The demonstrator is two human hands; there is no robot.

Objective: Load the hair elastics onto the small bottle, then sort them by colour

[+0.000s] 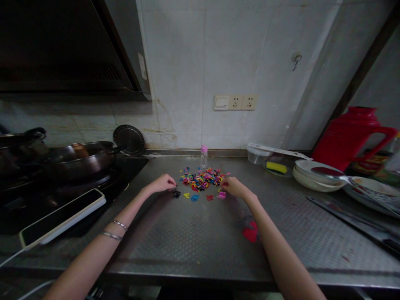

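A loose heap of small coloured rubber bands [203, 179] lies on the metal counter. In front of it is a row of little groups by colour: black bands [176, 194], yellow bands [186, 195], blue bands [194, 198], red bands [209, 197] and pink bands [221, 194]. My left hand [164, 183] is closed in a pinch just above the black group, with a small black band at its fingertips. At the heap's right edge, above the pink group, my right hand [232, 186] has its fingers pinched together; what they hold is hidden.
Behind the heap stands a small clear bottle with a pink cap [204, 156]. A phone [64, 216] lies at left, near a pan [84, 160] on the stove. To the right are bowls [317, 183], a yellow sponge [276, 168], a knife [350, 218] and a red thermos [346, 139].
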